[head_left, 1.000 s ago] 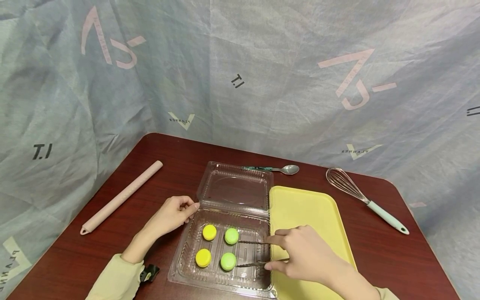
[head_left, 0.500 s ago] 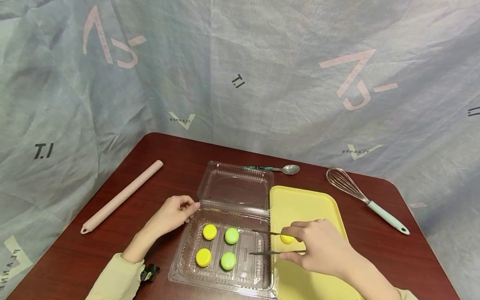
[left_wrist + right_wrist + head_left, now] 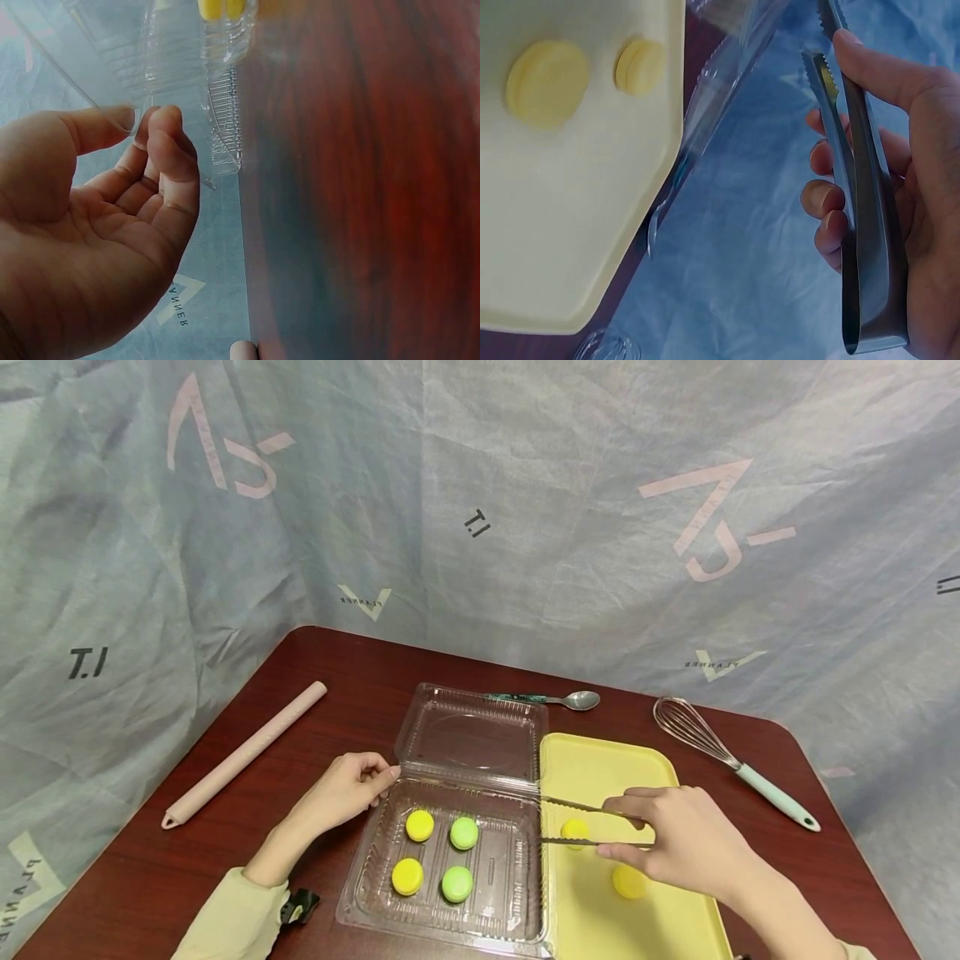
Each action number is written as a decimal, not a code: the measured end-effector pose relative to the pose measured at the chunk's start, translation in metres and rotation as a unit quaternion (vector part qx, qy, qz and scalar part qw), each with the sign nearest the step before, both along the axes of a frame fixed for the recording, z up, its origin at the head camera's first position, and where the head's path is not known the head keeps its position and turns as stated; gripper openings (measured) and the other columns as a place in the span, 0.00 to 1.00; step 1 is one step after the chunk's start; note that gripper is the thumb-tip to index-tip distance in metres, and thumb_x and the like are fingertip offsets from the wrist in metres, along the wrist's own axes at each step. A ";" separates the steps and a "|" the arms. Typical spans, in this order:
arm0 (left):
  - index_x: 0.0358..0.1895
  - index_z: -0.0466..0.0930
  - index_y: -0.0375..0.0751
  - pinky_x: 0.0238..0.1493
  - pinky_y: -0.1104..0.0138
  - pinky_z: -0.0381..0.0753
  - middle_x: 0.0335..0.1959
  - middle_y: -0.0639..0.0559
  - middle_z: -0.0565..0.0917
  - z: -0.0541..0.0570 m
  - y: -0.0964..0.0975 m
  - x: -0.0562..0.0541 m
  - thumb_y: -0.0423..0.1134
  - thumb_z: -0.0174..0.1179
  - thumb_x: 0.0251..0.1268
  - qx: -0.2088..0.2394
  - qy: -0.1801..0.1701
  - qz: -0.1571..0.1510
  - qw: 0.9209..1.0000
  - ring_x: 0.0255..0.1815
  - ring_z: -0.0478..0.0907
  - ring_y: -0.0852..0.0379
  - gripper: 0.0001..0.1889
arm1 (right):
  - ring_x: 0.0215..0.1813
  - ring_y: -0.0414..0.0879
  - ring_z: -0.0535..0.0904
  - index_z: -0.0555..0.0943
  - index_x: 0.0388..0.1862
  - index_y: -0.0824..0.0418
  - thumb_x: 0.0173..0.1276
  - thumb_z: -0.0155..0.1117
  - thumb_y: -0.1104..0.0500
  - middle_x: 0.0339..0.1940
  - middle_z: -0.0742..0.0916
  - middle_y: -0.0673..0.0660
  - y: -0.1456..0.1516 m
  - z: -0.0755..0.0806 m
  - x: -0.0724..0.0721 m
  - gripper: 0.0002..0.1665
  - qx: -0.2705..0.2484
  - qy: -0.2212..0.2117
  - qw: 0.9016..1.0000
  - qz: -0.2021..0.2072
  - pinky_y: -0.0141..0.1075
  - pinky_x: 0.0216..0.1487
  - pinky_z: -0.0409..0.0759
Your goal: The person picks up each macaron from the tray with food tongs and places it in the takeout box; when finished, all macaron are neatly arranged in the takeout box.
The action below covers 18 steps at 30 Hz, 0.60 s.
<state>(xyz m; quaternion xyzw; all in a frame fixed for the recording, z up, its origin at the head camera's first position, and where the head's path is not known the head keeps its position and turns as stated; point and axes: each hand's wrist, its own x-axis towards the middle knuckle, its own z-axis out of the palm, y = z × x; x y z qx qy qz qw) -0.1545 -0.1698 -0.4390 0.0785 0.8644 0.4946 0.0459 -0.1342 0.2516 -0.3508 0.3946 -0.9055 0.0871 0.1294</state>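
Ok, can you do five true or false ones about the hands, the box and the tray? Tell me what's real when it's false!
1. The left hand pinches the clear box. True.
2. The box is closed. False: its lid is open.
3. The right hand holds metal tongs. True.
4. The box holds four green macarons. False: two are green macarons and two are yellow macarons.
5. Two more yellow ones lie on the yellow tray. True.
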 end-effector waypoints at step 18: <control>0.31 0.81 0.37 0.24 0.68 0.74 0.19 0.53 0.78 0.001 0.000 0.002 0.43 0.59 0.74 0.004 -0.003 -0.002 1.000 0.23 0.78 0.54 0.14 | 0.27 0.28 0.73 0.88 0.39 0.45 0.52 0.77 0.35 0.33 0.84 0.33 0.034 -0.001 -0.016 0.21 0.061 -0.052 0.995 -0.066 0.30 0.25 0.69</control>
